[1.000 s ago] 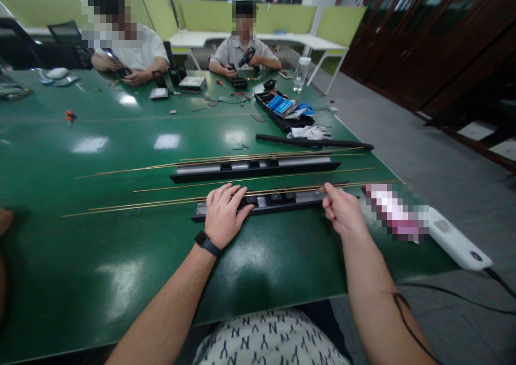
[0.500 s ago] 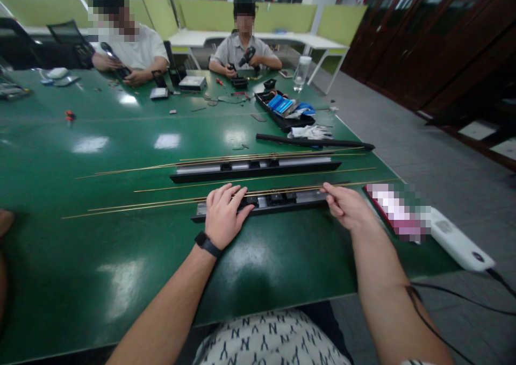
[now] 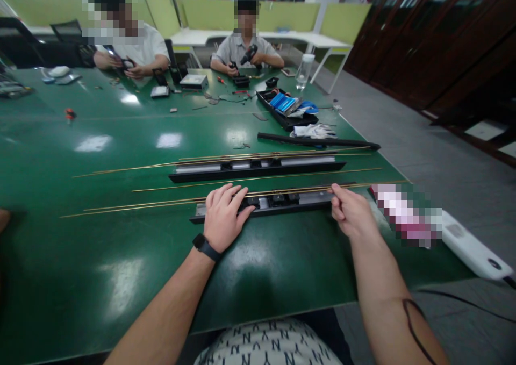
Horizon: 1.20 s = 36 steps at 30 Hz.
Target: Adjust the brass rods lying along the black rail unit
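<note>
Since a second ago, little has moved: the right forearm has swung slightly outward and the view has shifted a touch, while the left hand stays in place. Its grip is wide, palm down, fingers spread over the near rail toward its left end and over the thin gold-coloured rods lying along it. The right hand has a narrow grip, thumb and forefinger pinching those rods near the rail's right end, other fingers curled; how many rods it holds I cannot tell. The rods extend past both ends of the rail, which rests on the green surface. Just beyond lies a single rod, then a far rail with more rods along it. Across the surface, a person holds a power drill.
</note>
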Each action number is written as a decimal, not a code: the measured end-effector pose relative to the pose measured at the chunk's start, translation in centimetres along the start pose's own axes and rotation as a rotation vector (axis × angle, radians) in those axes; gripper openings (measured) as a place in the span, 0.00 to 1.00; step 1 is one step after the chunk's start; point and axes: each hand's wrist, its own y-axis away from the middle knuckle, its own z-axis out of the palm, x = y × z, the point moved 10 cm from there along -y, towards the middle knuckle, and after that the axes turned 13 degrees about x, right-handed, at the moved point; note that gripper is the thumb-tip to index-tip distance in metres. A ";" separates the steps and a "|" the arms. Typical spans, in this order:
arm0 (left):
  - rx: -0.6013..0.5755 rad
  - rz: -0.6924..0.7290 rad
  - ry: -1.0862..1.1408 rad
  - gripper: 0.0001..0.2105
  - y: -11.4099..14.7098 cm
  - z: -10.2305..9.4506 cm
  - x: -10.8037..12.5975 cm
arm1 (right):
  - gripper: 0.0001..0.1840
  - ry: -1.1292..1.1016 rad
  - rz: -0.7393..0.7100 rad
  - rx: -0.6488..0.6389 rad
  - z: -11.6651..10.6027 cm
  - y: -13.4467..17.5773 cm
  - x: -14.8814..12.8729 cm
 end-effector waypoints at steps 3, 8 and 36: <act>-0.004 0.008 -0.004 0.21 0.0 0.0 0.1 | 0.17 -0.004 -0.028 0.028 -0.2 0.1 -0.1; 0.003 0.015 -0.019 0.21 0.0 0.0 0.2 | 0.18 0.006 -0.061 0.044 -0.3 0.2 -0.2; 0.002 0.025 -0.029 0.21 -0.2 -0.1 0.3 | 0.19 0.003 -0.043 0.022 -0.1 0.3 0.2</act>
